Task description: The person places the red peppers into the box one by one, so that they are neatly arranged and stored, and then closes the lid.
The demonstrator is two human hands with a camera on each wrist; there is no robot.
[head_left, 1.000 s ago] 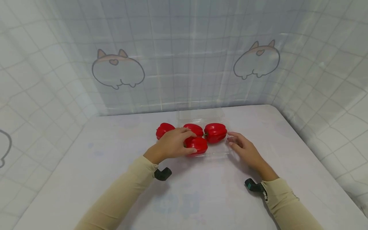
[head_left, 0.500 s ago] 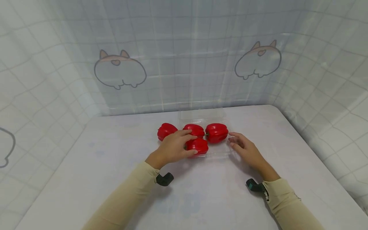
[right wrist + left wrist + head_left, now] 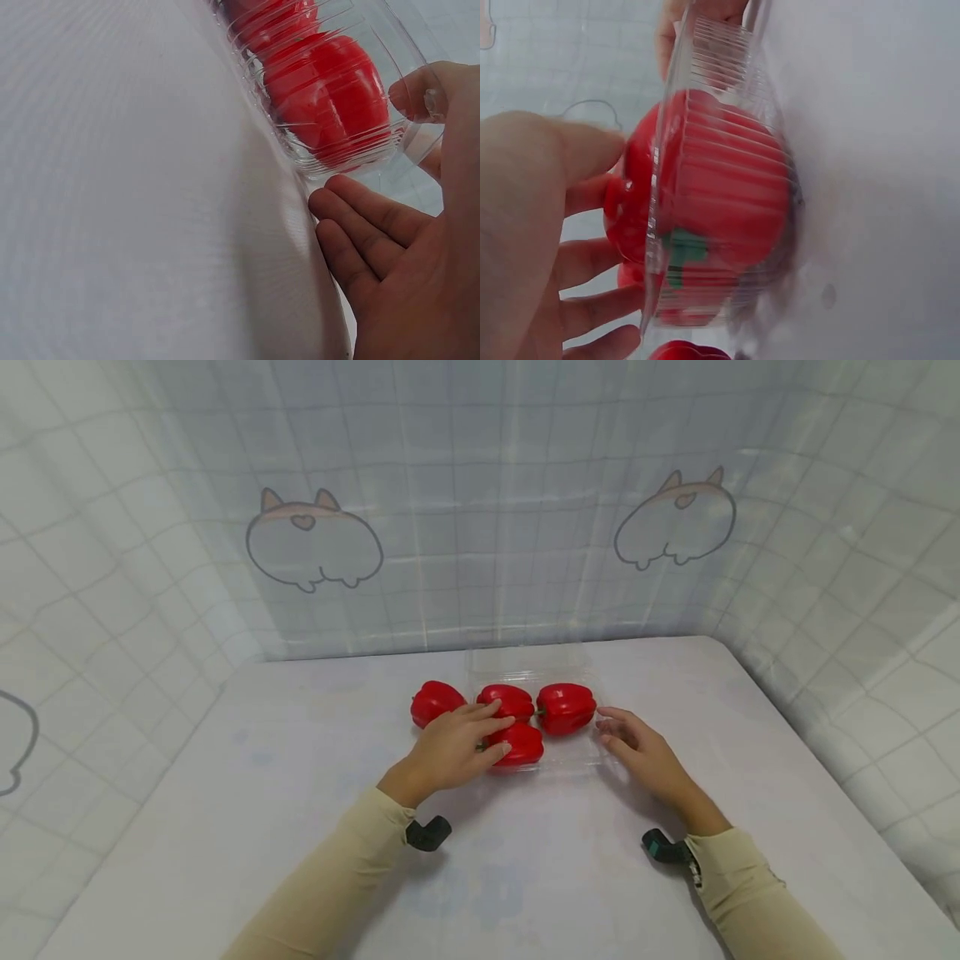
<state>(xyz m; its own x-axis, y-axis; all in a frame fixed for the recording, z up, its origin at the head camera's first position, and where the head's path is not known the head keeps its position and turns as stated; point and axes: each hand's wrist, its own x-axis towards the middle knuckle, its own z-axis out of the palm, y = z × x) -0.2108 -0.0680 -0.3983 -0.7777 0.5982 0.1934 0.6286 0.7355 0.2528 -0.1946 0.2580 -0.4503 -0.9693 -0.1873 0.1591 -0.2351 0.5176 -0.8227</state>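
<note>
A clear plastic container holds three red bell peppers: a front one, a back left one and a right one. Over the front pepper lies my left hand, fingers spread and fairly straight. In the left wrist view its thumb is at the pepper's upper side, and a green stem shows through the ribbed wall. At the container's right end, my right hand holds the rim, with the lower fingers bent outside the wall.
Another red bell pepper lies on the white tabletop, left of the container and partly behind my left hand. The container's clear lid lies folded back towards the grid-patterned curtain.
My left hand has loosened from the front pepper, its fingers spreading and shifting slightly left. That pepper stays in the container. The right hand keeps its place at the rim.
</note>
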